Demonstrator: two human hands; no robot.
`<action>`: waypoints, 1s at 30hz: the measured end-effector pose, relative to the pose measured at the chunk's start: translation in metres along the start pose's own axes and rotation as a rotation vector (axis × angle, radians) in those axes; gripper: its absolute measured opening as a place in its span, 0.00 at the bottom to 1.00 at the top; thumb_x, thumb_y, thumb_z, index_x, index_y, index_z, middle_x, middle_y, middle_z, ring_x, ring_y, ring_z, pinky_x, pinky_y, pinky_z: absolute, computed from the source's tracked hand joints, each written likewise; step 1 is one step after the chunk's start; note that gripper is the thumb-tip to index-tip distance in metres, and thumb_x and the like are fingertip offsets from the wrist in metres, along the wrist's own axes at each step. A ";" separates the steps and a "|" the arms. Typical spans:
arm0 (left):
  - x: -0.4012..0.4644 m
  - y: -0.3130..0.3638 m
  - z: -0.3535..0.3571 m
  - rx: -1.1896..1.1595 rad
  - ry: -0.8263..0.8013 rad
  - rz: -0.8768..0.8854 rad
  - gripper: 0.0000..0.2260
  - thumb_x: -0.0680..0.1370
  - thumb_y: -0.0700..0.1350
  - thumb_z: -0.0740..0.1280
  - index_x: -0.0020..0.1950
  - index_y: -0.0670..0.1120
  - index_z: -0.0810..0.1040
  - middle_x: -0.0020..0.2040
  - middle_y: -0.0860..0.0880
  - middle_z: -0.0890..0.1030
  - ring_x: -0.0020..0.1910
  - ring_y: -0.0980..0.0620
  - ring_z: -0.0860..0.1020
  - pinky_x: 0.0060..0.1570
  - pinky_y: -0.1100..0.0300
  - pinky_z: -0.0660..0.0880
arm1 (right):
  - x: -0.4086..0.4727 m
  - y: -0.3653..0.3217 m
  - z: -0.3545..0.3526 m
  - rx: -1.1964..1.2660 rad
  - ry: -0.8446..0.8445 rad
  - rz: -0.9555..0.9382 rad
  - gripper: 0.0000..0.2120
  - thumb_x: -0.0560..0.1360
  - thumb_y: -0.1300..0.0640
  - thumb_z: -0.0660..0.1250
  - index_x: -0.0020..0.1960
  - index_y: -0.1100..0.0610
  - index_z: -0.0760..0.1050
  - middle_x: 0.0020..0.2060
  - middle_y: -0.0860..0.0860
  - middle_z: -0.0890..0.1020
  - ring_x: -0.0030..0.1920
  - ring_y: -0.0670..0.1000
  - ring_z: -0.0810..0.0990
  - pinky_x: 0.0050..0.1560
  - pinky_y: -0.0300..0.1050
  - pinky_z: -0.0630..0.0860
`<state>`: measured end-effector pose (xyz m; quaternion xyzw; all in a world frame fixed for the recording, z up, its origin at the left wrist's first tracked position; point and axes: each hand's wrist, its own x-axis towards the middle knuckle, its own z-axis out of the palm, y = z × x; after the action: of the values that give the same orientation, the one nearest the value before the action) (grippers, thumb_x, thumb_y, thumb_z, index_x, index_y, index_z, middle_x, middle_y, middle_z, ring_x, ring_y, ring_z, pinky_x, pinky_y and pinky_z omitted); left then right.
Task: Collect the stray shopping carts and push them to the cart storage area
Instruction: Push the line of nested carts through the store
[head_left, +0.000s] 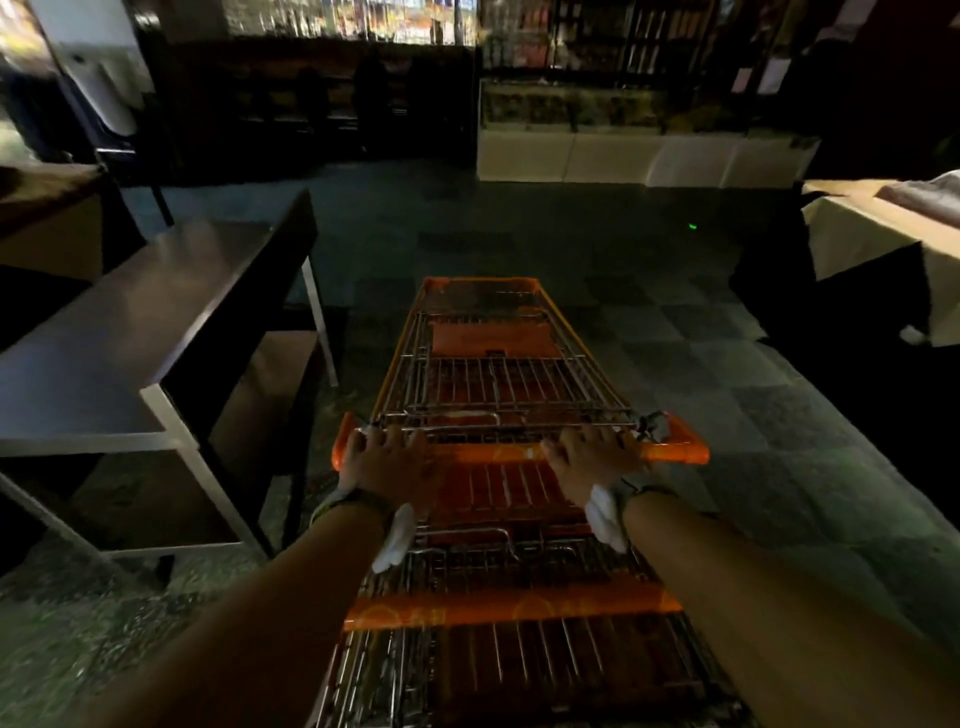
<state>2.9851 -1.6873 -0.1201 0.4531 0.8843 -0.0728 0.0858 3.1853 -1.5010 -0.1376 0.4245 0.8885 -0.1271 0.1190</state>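
An orange-trimmed wire shopping cart (493, 374) stands in front of me on the tiled floor, basket pointing away. Its orange handle bar (675, 451) runs across the middle of the view. My left hand (387, 460) grips the bar's left end and my right hand (592, 457) grips it right of centre. A second cart (509, 660) is nested behind the first, below my forearms, with its own orange handle (509, 605). White cloth hangs from both wrists.
A dark counter with metal legs (130, 332) stands close on the left. A cloth-covered table (883, 234) sits at the right. A white display case (623, 150) and dark shelves line the far wall. Open tiled floor (571, 234) lies ahead.
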 end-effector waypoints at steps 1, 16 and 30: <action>0.023 0.006 -0.004 -0.003 0.026 -0.008 0.32 0.81 0.67 0.48 0.82 0.52 0.55 0.82 0.44 0.57 0.79 0.38 0.56 0.77 0.40 0.54 | 0.022 0.007 -0.011 0.003 0.012 -0.013 0.26 0.85 0.41 0.44 0.81 0.45 0.49 0.75 0.59 0.60 0.72 0.67 0.60 0.71 0.66 0.59; 0.315 0.048 -0.063 0.030 0.033 -0.041 0.31 0.82 0.65 0.54 0.82 0.53 0.54 0.81 0.43 0.57 0.80 0.38 0.56 0.78 0.39 0.53 | 0.310 0.055 -0.125 -0.128 -0.046 -0.078 0.30 0.83 0.36 0.43 0.80 0.49 0.54 0.75 0.58 0.62 0.73 0.64 0.61 0.73 0.65 0.59; 0.578 0.039 -0.121 0.005 0.034 -0.085 0.31 0.81 0.66 0.53 0.81 0.55 0.54 0.82 0.44 0.56 0.81 0.39 0.54 0.79 0.41 0.50 | 0.572 0.055 -0.212 -0.199 0.003 -0.160 0.33 0.78 0.37 0.37 0.77 0.46 0.60 0.71 0.57 0.66 0.68 0.63 0.64 0.68 0.63 0.60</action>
<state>2.6738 -1.1839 -0.1297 0.4163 0.9040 -0.0710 0.0662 2.8573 -0.9841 -0.1278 0.3387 0.9279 -0.0467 0.1487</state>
